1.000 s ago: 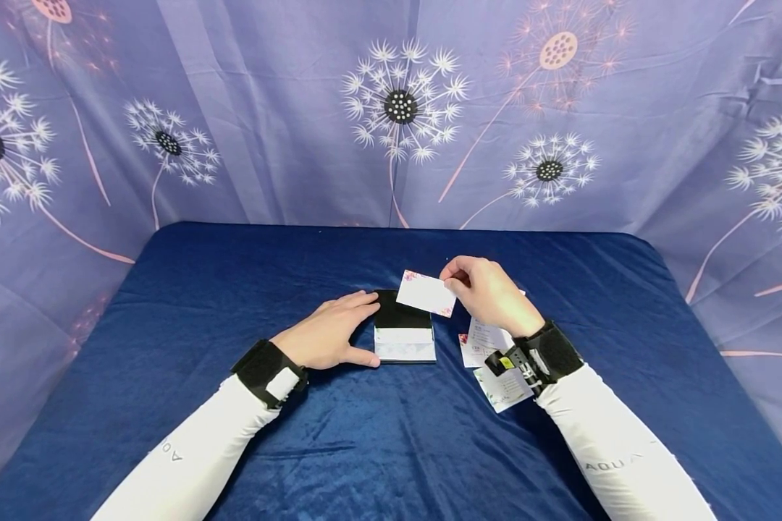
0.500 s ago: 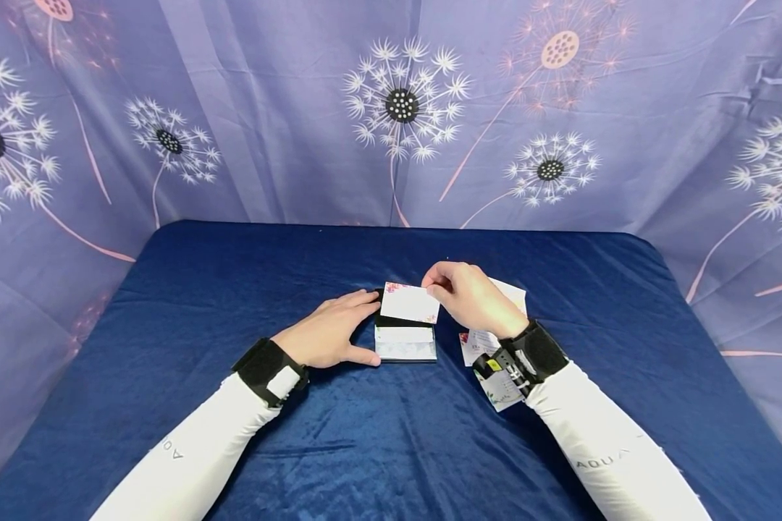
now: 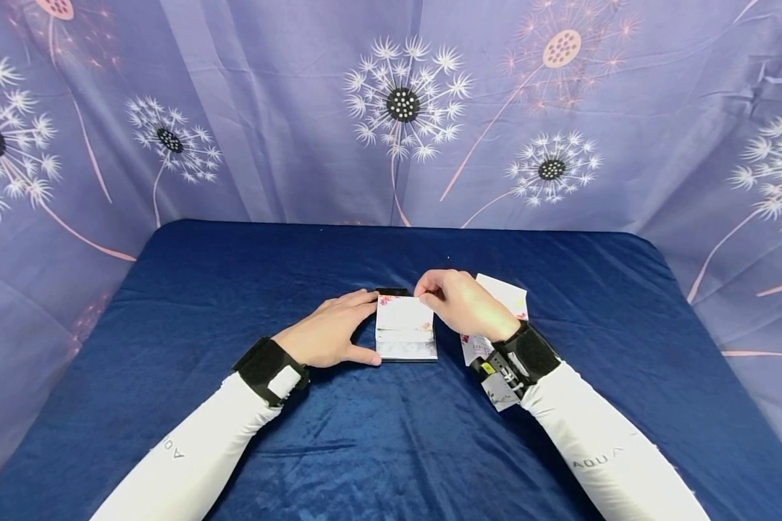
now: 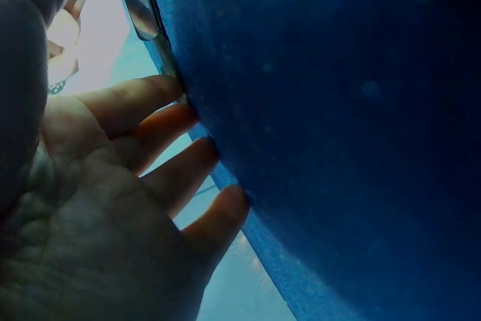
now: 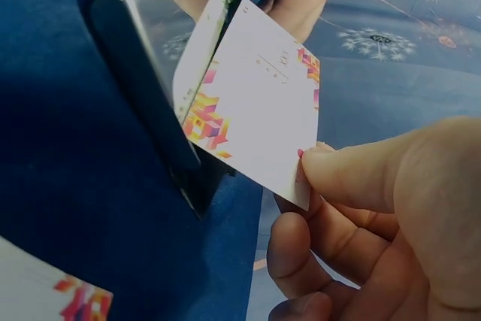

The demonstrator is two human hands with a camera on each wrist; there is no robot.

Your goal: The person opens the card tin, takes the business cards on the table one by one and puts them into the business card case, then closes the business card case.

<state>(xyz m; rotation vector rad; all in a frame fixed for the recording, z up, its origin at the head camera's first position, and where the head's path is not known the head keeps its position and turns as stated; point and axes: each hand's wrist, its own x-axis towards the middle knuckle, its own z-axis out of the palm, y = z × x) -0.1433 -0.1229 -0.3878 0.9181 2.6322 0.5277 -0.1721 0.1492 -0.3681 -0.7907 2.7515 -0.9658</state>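
One purple dandelion-print backdrop point(image 3: 287, 108) fills the rear. Next down: bench point(image 3: 267, 449), blue cloth, slightly rumpled. Then the bare hands. Left hand point(image 3: 329, 329): fingers apart, clamped on nothing, along the left edge of the card case point(image 5: 143, 73), touching or nearly. Right hand point(image 3: 465, 300): grip clamped, thumb and finger pinching one corner of the held card point(image 3: 404, 312). Case lies mid-bench between the hands, shiny. Loose cards point(image 3: 505, 293) lie just right of it, partly hidden by the right wrist. Held card is tilted over the case; right wrist view has it right beside a standing card point(image 5: 207, 43) there. Can't tell if its lower edge is in or just above.

Risks, my read: a one-corner pinch lets the card pivot, so its edge could snag the standing card and bend. Sideways push could skate the case, nothing blocks its right side. Low wrist gear point(image 3: 538, 353) might drag loose cards.
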